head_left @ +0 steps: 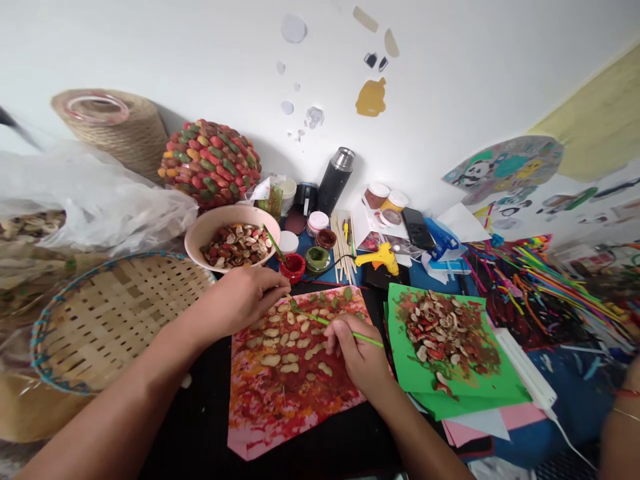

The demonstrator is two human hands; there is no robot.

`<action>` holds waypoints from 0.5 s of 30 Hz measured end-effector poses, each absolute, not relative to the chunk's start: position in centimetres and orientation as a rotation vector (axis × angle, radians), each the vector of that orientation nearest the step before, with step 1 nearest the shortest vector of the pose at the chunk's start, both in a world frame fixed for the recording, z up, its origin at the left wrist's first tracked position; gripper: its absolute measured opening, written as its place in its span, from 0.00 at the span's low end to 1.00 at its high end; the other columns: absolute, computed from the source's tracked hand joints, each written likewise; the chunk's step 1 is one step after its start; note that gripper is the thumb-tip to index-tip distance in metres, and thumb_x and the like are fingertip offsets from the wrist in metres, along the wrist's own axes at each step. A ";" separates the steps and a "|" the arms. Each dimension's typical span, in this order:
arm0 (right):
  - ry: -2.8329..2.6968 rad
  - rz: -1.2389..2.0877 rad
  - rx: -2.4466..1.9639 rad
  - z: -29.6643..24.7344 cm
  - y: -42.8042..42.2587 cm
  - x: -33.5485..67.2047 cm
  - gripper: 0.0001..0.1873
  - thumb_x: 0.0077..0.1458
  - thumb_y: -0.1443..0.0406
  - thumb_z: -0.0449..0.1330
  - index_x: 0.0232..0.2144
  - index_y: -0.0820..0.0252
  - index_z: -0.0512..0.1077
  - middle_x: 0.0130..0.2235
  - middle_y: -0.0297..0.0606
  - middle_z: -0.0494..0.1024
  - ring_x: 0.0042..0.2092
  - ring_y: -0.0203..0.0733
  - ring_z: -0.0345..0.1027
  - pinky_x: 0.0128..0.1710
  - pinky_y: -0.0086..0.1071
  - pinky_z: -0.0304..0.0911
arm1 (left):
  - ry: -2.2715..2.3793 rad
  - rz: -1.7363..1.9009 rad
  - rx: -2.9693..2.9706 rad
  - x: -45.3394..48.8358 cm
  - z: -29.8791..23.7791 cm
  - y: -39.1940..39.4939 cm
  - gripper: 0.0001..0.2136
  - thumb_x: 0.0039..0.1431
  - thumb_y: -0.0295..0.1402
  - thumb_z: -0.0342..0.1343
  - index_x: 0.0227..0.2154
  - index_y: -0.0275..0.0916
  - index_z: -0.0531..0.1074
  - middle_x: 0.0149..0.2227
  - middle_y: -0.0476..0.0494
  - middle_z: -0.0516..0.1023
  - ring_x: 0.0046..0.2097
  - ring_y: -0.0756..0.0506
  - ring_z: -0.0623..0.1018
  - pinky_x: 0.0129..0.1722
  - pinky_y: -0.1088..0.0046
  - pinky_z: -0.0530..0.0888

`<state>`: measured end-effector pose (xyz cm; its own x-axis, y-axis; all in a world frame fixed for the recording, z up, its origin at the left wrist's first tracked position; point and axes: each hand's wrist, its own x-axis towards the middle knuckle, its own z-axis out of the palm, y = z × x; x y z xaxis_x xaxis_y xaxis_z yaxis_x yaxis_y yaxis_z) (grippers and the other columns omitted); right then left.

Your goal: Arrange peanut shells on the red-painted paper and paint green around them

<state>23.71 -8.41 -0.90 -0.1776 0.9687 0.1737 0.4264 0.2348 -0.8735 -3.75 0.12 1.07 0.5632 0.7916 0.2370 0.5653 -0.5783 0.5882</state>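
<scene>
My right hand (357, 353) grips a thin green paintbrush (345, 328), its green-coated tip pointing up and left over the paper. My left hand (245, 300) is pinched near that tip, at the paper's top left edge; what its fingers hold is hidden. Beneath both hands lies a paint-smeared red paper (270, 430). Rows of peanut shells (290, 367) are spread on it, mostly tan, with a few painted green near the top. Just beyond stand an open green paint jar (317, 259) and a red paint jar (293, 269) with another brush in it.
To the left are a bowl of shells (197, 233), a woven tray (125, 320) and a peanut-covered ball (210, 163). A yellow glue gun (380, 258) and black flask (336, 180) stand behind. Rightward lie green paper (415, 383) with shells and a white power strip (526, 369).
</scene>
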 end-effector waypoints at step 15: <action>-1.697 0.857 -1.283 -0.7 -8.5 23.9 0.27 0.80 0.53 0.52 0.30 0.55 0.77 0.24 0.32 0.78 0.26 0.39 0.74 0.31 0.31 0.66 | 1.103 0.682 2.336 -3.9 0.8 0.2 0.18 0.77 0.42 0.51 0.39 0.43 0.84 0.38 0.43 0.88 0.36 0.44 0.85 0.37 0.72 0.74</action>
<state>23.87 -8.48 -0.65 -0.1414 0.9679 0.2076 0.4069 0.2480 -0.8792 -3.90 0.23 0.84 0.5547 0.7981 0.2352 0.5672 -0.5695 0.5949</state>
